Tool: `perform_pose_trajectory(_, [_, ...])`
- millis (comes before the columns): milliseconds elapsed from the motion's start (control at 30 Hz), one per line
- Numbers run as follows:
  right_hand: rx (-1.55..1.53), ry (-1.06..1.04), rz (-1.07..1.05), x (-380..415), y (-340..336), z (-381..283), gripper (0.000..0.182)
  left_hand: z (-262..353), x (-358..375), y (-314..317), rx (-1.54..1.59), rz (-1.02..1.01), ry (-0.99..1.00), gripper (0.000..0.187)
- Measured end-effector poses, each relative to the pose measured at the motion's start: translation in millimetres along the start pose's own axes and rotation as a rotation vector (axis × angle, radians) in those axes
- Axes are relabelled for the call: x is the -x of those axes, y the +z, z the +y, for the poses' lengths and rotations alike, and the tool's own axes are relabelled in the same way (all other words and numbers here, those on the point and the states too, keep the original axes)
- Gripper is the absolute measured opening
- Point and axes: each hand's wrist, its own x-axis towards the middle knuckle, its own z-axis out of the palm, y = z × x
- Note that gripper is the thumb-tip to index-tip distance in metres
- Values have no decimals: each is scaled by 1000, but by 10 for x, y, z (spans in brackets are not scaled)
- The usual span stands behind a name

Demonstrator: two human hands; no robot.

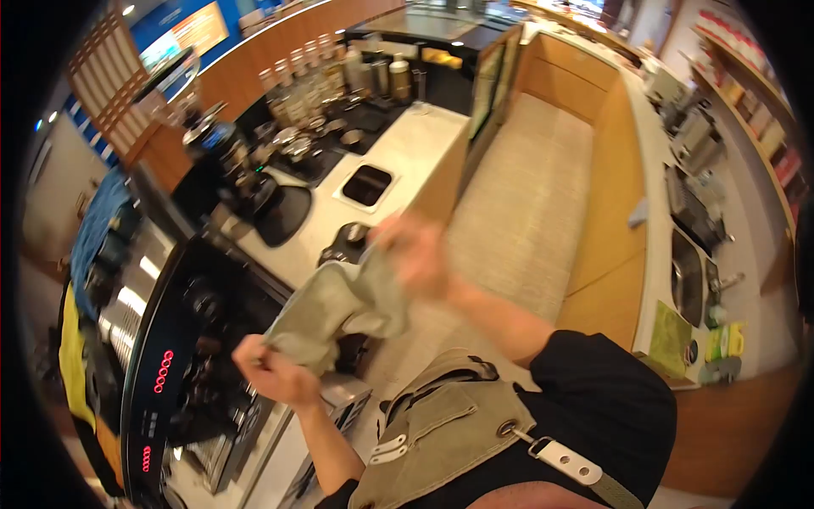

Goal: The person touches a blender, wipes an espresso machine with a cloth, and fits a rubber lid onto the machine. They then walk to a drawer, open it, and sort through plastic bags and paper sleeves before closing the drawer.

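A grey-green cloth (335, 312) is stretched in the air between my two hands, its middle sagging in folds. My left hand (280, 373) has its fingers closed around the lower left edge of the cloth. At the other end, my right hand (415, 254) is smeared by motion but appears closed on the upper right edge. Behind the cloth, a dark rounded object (343, 244) stands at the edge of the light counter (415, 153); the cloth partly covers it.
An espresso machine (157, 373) with red lit markings is close on the left. Coffee grinders (225, 148) and several bottles (292, 76) stand farther back. A square opening (367, 185) is set into the counter. On the right, another counter has a sink (685, 276) and a green cloth (670, 339).
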Motion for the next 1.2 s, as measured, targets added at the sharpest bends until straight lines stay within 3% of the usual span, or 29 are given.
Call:
perform_pose_trajectory(33, [-157,74,60,-28,-66,102,31,-94,-199,-340,98,69,-142,12])
perform_pose_trajectory(67, [93,287,-24,-22,-148,-81,30,-104,-187,-429,67,82,-64,11])
perform_pose_trajectory(133, [-9,115,52,-40,64,-77,33,4,-256,-465,82,175,-35,14])
perform_pose_trajectory(233, [22,4,36,-160,211,-247,36,181,-457,-801,79,110,50,26])
perform_pose_trajectory(333, [-78,-93,-73,-417,455,-619,33,407,-724,-1236,-61,100,106,30])
perform_pose_trajectory(400, [-80,-135,-182,-653,633,-792,28,425,-1036,-1529,-122,230,238,29])
perform_pose_trajectory(467, [-267,-40,-382,-997,748,-972,25,605,-1357,-1815,-161,251,168,27])
perform_pose_trajectory(533, [-263,-94,-513,-1349,975,-1134,27,775,-1662,-2051,-189,137,100,30])
perform_pose_trajectory(600, [5,-147,-592,-1633,1285,-1431,36,762,-2068,-2330,-344,-19,45,30])
perform_pose_trajectory(733, [100,-293,-779,-2242,2028,-1315,37,267,-3098,-2761,-627,-237,138,30])
perform_pose_trajectory(767, [84,-296,-843,-2438,2222,-1234,35,199,-3312,-2767,-597,-216,164,28])
perform_pose_trajectory(833, [155,-257,-806,-2707,2488,-1231,52,185,-3553,-2784,-533,-169,228,23])
perform_pose_trajectory(867, [192,-238,-785,-2832,2585,-1250,64,203,-3594,-2790,-462,-150,227,22])
perform_pose_trajectory(933, [89,-294,-746,-3000,2695,-1229,60,180,-3663,-2767,-317,-115,221,21])
perform_pose_trajectory(967, [39,-320,-730,-3041,2713,-1186,58,179,-3678,-2823,-461,-124,217,34])
perform_pose_trajectory(1067, [69,-474,-800,-2989,2734,-885,34,-169,-3528,-2960,-540,-240,340,29])
perform_pose_trajectory(1100, [238,-526,-921,-2797,2638,-1010,32,-75,-3349,-2966,-564,-320,297,27])
perform_pose_trajectory(1200, [233,-340,-1111,-2417,2470,-1009,33,78,-2906,-2953,-680,-544,203,27])
